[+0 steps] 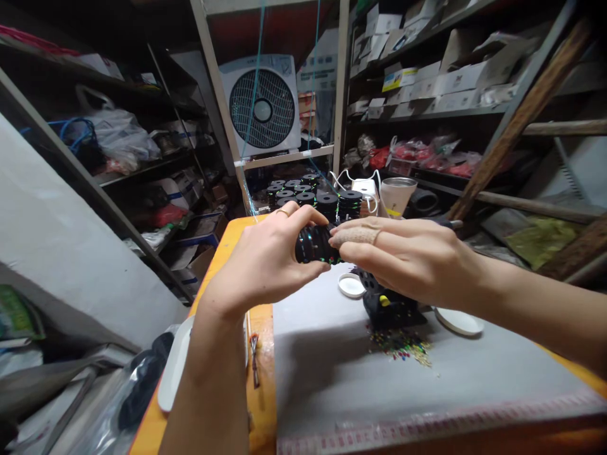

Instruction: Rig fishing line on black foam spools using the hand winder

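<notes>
My left hand (265,253) is curled round a short row of black round spools (310,245), thumb below and fingers above. Coloured specks show along their edges. My right hand (408,253) closes its fingertips on the right end of the same spools; one finger wears a beige wrap. Its fingers hide part of that end. Beneath the right hand stands a black holder (386,306) with a yellow part on its front. Small coloured pins or beads (403,346) lie scattered before it on the grey sheet (332,385).
Stacks of black spools (303,189) stand at the table's back, beside a cup (397,194) and a white device with cables (366,189). White lids (459,321) flank the holder. A white tray (173,373) and a small brush (255,360) lie left. A box fan (260,104) stands behind.
</notes>
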Action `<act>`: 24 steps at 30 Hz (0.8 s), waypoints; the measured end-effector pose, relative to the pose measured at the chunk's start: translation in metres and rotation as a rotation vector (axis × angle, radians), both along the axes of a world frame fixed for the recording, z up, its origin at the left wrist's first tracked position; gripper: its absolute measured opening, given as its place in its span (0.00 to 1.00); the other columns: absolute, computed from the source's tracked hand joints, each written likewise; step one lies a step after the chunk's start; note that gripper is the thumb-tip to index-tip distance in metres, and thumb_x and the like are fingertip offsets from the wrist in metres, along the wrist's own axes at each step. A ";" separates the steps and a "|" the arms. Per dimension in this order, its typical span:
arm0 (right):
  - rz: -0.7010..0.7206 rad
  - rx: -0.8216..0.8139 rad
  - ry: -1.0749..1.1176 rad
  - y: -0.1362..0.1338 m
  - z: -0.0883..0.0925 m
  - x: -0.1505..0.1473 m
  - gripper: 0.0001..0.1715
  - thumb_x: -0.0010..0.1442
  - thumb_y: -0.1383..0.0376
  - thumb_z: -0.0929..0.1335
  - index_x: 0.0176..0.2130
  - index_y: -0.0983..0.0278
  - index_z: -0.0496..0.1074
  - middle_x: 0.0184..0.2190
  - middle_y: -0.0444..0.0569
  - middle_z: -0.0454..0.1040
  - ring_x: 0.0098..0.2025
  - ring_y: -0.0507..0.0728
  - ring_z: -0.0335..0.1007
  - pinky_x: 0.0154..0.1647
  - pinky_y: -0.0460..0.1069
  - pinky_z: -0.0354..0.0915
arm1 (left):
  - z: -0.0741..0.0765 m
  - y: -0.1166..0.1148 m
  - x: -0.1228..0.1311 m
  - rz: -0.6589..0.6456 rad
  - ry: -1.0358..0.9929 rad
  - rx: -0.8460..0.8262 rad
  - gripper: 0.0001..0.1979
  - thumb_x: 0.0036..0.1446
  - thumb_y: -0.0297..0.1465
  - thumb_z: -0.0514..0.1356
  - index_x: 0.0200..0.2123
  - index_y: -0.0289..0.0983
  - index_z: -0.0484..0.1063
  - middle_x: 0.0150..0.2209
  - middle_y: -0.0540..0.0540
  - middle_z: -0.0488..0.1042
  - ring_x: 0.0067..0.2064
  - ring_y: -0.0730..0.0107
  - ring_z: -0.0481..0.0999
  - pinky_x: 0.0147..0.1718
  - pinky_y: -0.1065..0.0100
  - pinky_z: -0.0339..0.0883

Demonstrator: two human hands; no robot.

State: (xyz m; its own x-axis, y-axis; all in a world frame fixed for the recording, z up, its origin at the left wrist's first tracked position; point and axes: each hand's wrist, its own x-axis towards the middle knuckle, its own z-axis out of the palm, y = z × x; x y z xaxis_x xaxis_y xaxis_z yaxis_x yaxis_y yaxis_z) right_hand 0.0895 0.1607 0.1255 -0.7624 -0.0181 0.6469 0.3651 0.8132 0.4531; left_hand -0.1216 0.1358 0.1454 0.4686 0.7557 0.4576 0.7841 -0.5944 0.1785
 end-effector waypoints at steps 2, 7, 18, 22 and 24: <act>-0.017 0.130 -0.048 -0.002 -0.001 -0.002 0.14 0.66 0.71 0.60 0.34 0.61 0.72 0.35 0.47 0.80 0.41 0.56 0.78 0.46 0.52 0.77 | -0.001 0.001 0.000 -0.004 0.004 0.008 0.17 0.53 0.34 0.61 0.48 0.43 0.68 0.46 0.48 0.72 0.44 0.61 0.73 0.44 0.62 0.66; -0.007 0.256 -0.097 -0.009 -0.008 0.001 0.09 0.66 0.70 0.64 0.41 0.65 0.74 0.41 0.54 0.80 0.49 0.59 0.77 0.53 0.52 0.74 | -0.004 0.002 -0.001 -0.028 -0.007 0.027 0.17 0.53 0.33 0.61 0.48 0.42 0.67 0.46 0.48 0.72 0.44 0.63 0.73 0.44 0.63 0.66; -0.198 -0.253 -0.095 -0.046 -0.094 0.035 0.14 0.64 0.71 0.63 0.42 0.62 0.78 0.41 0.51 0.77 0.41 0.57 0.68 0.40 0.53 0.68 | -0.003 0.000 0.002 0.031 0.008 0.032 0.19 0.51 0.35 0.63 0.48 0.43 0.68 0.47 0.50 0.73 0.45 0.62 0.74 0.44 0.62 0.66; -0.283 -0.555 -0.082 -0.044 -0.125 0.034 0.09 0.62 0.66 0.68 0.36 0.58 0.79 0.31 0.49 0.74 0.35 0.57 0.63 0.34 0.51 0.63 | -0.003 0.000 0.001 0.027 0.010 0.034 0.19 0.52 0.35 0.64 0.48 0.42 0.68 0.47 0.50 0.73 0.46 0.62 0.73 0.44 0.62 0.66; -0.280 -0.621 -0.053 -0.042 -0.132 0.033 0.09 0.62 0.68 0.68 0.35 0.59 0.79 0.30 0.48 0.75 0.36 0.56 0.63 0.35 0.50 0.62 | -0.003 0.000 0.000 0.017 0.019 0.027 0.20 0.52 0.35 0.64 0.49 0.42 0.67 0.47 0.49 0.72 0.45 0.63 0.73 0.44 0.62 0.67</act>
State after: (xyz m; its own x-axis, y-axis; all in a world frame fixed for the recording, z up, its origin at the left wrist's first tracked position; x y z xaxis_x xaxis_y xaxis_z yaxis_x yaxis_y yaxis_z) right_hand 0.1226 0.1186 -0.0067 -0.7153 0.5470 0.4348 0.5899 0.8063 -0.0440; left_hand -0.1213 0.1357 0.1428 0.4643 0.7512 0.4692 0.7974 -0.5851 0.1478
